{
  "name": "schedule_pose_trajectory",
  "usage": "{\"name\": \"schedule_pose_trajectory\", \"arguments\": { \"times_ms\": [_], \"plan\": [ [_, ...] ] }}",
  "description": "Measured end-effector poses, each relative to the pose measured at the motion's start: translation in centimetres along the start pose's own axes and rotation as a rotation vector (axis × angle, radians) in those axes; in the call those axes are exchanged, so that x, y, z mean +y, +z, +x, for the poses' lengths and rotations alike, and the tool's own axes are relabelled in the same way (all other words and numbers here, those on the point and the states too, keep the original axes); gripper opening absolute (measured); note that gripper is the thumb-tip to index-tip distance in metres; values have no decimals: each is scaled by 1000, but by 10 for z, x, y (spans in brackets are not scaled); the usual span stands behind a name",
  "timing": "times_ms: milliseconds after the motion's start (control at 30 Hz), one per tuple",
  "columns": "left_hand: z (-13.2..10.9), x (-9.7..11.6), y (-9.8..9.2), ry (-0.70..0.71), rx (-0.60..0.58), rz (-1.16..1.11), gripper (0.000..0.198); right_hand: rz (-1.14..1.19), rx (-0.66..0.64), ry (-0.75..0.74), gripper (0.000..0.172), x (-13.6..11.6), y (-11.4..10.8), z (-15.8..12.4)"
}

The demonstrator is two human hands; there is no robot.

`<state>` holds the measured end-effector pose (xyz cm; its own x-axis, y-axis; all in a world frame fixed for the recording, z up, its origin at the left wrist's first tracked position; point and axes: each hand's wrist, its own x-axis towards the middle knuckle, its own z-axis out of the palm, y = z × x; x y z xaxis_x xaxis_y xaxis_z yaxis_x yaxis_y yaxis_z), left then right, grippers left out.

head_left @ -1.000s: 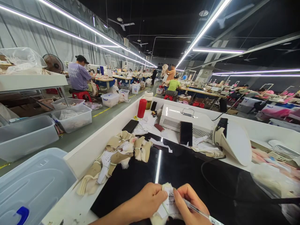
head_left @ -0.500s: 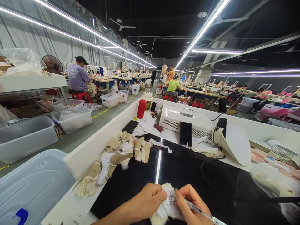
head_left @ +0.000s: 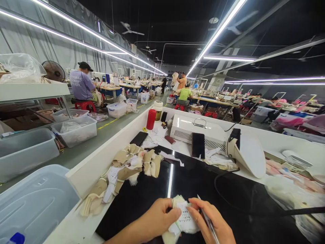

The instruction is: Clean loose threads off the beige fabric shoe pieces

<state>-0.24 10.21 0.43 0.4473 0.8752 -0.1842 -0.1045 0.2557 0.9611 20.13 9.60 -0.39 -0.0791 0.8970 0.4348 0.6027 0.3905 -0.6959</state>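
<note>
At the bottom of the view my left hand (head_left: 156, 218) and my right hand (head_left: 212, 222) together pinch a small white perforated fabric piece (head_left: 184, 218) with a beige layer behind it. A thin silver pen (head_left: 208, 222) also rests between the fingers of my right hand, its tip pointing up. Both hands hover over the glossy black work surface (head_left: 203, 183). A heap of beige and white cut pieces (head_left: 124, 167) lies to the upper left of my left hand.
A white machine box (head_left: 195, 130), a black phone leaning on it (head_left: 198, 145), a second phone (head_left: 139, 138), a red bottle (head_left: 151, 119) and a white lamp head (head_left: 250, 156) stand beyond. Plastic bins (head_left: 73, 130) line the aisle at left. Other people sit at distant tables.
The pen in my right hand has swung from lying flat toward the right to pointing more upright. The view shifted slightly; my hands keep hold of the fabric piece.
</note>
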Motion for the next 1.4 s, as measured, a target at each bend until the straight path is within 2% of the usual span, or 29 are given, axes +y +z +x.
{"name": "schedule_pose_trajectory", "arguments": {
  "times_ms": [200,333,500,800,1000,1233,1400],
  "plan": [
    [-3,6,1,0,-10,-69,55,-70,-30,-167,21,2,6,3],
    [-3,6,0,-30,-21,-137,71,-79,-8,-180,18,6,6,1],
    [-1,2,-2,-36,-14,-182,79,-101,37,-191,21,9,7,0],
    [4,-4,-3,-45,22,-186,85,-97,80,-243,25,2,10,5],
    [6,-9,-3,-47,28,-237,85,-52,8,-209,14,4,10,1],
    [6,-7,-3,-56,48,-267,83,9,67,-299,4,1,11,1],
    [8,-10,-3,-46,63,-269,82,49,90,-305,10,-3,12,2]
  ]
}}
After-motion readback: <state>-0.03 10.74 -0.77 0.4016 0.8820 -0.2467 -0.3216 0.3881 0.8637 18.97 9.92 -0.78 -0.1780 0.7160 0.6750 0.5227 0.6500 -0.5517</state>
